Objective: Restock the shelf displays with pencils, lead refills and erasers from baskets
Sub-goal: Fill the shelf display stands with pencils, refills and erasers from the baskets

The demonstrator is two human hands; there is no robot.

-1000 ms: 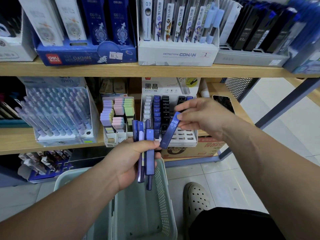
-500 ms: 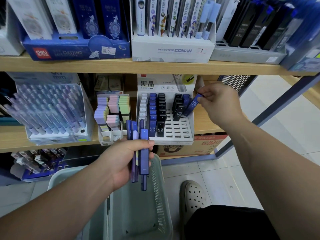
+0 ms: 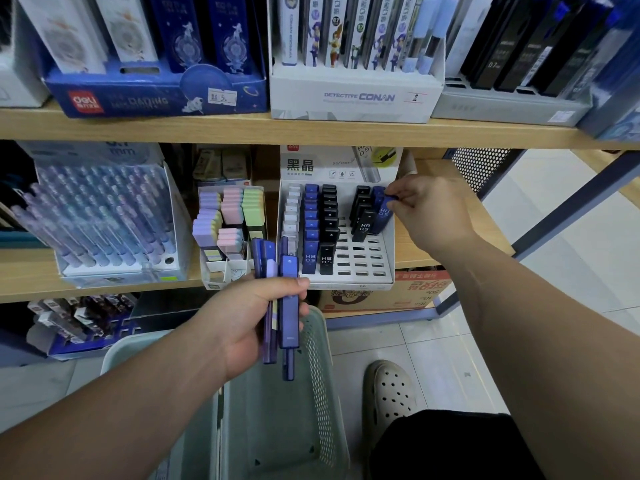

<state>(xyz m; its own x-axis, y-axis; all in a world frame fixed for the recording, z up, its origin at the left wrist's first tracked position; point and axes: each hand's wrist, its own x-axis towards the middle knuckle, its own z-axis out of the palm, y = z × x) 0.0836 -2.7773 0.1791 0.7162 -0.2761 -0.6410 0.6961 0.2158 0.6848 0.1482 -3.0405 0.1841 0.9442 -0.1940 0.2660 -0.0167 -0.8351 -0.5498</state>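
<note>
My left hand (image 3: pixel 249 317) grips a bundle of several blue and purple lead refill cases (image 3: pixel 282 299) above a pale green basket (image 3: pixel 322 393). On the middle shelf stands a white slotted lead refill display (image 3: pixel 360 265) with rows of white, blue and black cases. My right hand (image 3: pixel 427 211) pinches the top of a blue HB 0.5 refill case (image 3: pixel 382 216), which stands tilted in the display's right-most column, next to black cases.
An eraser display (image 3: pixel 227 220) with pastel blocks and a tray of purple pencils (image 3: pixel 104 216) sit left of the refill display. Boxed pens fill the upper shelf (image 3: pixel 311 131). A cardboard box (image 3: pixel 381 292) lies below. A white shoe (image 3: pixel 391 393) is on the tiled floor.
My right hand carried the blue refill case from in front of my left hand up and right into the display's right column. My left hand kept its bundle.
</note>
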